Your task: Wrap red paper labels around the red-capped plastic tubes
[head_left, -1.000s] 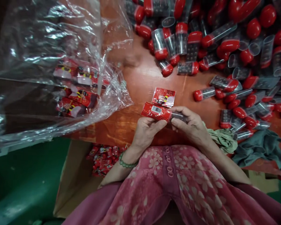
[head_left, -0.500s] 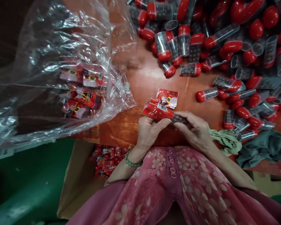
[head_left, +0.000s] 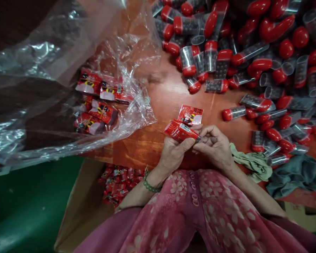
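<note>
My left hand (head_left: 175, 153) is closed around a red printed packet (head_left: 180, 130) with a barcode, held just above the table. A dark, clear-walled tube end (head_left: 199, 138) shows at the packet's right end. My right hand (head_left: 213, 144) pinches there, thumb and fingers together; its grip partly hides that end. Just behind the held packet, a flat red printed packet (head_left: 191, 115) lies on the table.
Many clear tubes with red caps (head_left: 216, 86) are heaped at the back right. On the left, a clear plastic bag (head_left: 137, 88) holds several filled red packets (head_left: 104, 111). A cardboard box (head_left: 73, 203) with red packets stands below; cloths (head_left: 255, 165) lie at right.
The dark tube has gone further into the red packet, which looks fuller now. My right fingers have shifted toward its end. The view has moved slightly.
</note>
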A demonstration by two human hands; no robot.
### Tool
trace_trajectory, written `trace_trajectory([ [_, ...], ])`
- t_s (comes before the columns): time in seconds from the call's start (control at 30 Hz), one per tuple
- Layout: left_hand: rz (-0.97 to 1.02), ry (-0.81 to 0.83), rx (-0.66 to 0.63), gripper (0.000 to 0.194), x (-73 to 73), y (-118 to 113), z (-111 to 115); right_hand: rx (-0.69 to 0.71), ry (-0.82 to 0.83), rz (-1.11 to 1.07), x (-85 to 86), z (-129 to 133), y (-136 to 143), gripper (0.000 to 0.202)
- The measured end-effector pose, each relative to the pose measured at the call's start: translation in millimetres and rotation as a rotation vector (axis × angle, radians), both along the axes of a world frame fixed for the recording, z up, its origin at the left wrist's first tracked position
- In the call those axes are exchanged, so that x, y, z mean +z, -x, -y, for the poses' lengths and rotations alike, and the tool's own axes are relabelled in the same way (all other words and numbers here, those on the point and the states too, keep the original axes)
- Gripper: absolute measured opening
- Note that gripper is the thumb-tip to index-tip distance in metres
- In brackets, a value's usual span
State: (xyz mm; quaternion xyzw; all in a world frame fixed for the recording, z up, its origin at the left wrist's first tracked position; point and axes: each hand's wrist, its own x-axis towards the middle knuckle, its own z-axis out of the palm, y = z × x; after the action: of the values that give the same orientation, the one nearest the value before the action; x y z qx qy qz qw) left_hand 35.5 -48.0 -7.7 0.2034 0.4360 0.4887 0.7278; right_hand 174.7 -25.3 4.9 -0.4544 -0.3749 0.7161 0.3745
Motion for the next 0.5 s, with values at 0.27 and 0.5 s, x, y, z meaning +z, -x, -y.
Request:
trace_trajectory([
  [0.27,-0.018,-0.011,-0.050,0.049,12.6,8,8,0.088,-0.066,-0.053,-9.3,-2,16,0.066],
  [0.5,-0.580,-0.147,-0.173,0.021,18.7,113,83,0.407,-0.585,0.282,1.3,-1,-2,0.041],
])
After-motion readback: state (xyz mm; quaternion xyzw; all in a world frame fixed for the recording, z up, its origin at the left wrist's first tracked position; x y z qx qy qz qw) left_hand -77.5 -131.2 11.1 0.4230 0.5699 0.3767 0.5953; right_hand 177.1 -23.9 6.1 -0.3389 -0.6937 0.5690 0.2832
